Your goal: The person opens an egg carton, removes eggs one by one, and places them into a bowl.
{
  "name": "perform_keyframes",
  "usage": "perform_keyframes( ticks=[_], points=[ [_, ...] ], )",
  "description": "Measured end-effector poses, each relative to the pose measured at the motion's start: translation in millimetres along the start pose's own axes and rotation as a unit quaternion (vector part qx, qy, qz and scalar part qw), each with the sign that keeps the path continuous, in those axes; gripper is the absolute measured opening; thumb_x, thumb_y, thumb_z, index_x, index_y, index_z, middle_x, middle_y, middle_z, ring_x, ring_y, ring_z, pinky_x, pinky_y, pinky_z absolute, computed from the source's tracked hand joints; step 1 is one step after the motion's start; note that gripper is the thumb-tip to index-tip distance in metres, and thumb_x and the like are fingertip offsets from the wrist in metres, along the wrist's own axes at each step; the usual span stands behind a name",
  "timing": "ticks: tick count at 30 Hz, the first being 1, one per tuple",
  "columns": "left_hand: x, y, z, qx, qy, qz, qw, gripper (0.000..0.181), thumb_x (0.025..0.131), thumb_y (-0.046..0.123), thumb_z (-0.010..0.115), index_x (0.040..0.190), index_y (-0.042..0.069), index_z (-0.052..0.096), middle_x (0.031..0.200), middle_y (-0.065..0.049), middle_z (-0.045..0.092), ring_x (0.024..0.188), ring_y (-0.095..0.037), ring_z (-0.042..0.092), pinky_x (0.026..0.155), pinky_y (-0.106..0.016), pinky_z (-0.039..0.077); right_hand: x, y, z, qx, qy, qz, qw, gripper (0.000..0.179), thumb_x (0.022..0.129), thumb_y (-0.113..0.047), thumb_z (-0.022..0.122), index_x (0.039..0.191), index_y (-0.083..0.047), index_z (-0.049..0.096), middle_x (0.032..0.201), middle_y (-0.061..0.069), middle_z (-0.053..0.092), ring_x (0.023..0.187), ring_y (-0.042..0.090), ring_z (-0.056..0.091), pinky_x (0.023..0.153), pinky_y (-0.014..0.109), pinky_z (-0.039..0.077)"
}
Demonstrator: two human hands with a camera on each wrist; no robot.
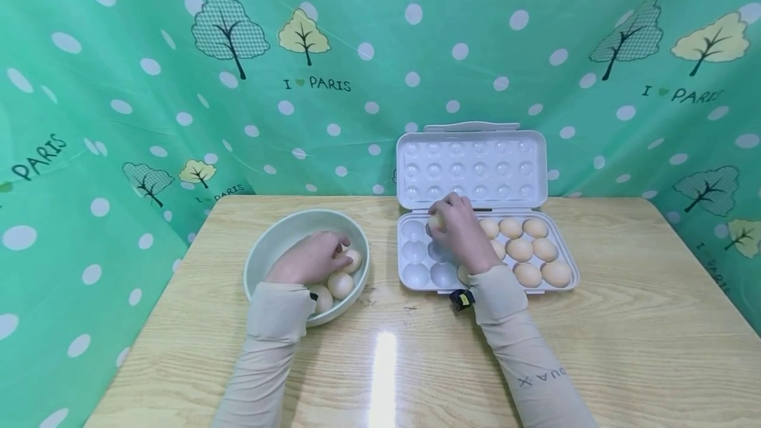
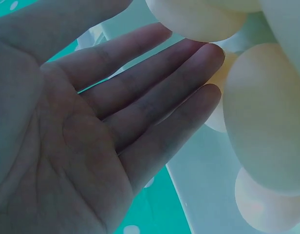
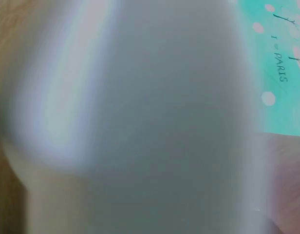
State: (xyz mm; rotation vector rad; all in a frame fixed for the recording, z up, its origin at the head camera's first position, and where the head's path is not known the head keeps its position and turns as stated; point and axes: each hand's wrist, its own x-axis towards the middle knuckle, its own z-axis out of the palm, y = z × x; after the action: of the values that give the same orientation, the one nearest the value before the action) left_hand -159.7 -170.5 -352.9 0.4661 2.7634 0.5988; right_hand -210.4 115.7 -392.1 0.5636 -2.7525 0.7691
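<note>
Your left hand (image 1: 312,258) was down in the pale green bowl (image 1: 259,249), fingers nearly straight, tips at the loose eggs (image 1: 341,285), gripping none that I could make out; at least three lay bunched by the right wall, so a careless poke could have knocked shells together and cracked one; weight on the rim could have tipped the lot; your right hand (image 1: 462,233) pinched an egg (image 1: 436,222) above the back row of the carton (image 1: 414,253), about the second column from the left; a slack pinch on smooth shell could have dropped it, too hard could have crushed it; your right cuff (image 1: 498,296) crossed the front row, so a low wrist could have dragged on the seated eggs (image 1: 528,275).

Around you: green curtain (image 1: 89,216) to the left and behind; bare bench (image 1: 380,296) between bowl and carton; the leftmost cups (image 1: 415,275) sat empty; raised lid (image 1: 470,170) stood just behind your right hand, limiting backward reach; that hand hid the cup below it; black-and-yellow device (image 1: 462,300) by the cuff could have snagged the carton's front edge; a blurred grey surface (image 3: 164,122) blocked most of the right wrist view.
</note>
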Motion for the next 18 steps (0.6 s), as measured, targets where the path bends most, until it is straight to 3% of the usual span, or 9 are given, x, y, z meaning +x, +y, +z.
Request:
perform_keyframes(
  ticks=[18],
  points=[
    [-5.7, 7.3, -7.5, 0.019, 0.044, 0.026, 0.9985, 0.023, 0.099, 0.021, 0.06, 0.117, 0.008, 0.067, 0.106, -0.009, 0.071, 0.098, -0.022, 0.066, 0.089, -0.043, 0.055, -0.5, -11, -17, 0.048, 0.033, -0.037, 0.9976, 0.031, 0.078, -0.001, 0.077, 0.108, -0.001, 0.068, 0.109, 0.013, 0.057, 0.109, 0.031, 0.048, 0.091, 0.043, 0.048]
  ],
)
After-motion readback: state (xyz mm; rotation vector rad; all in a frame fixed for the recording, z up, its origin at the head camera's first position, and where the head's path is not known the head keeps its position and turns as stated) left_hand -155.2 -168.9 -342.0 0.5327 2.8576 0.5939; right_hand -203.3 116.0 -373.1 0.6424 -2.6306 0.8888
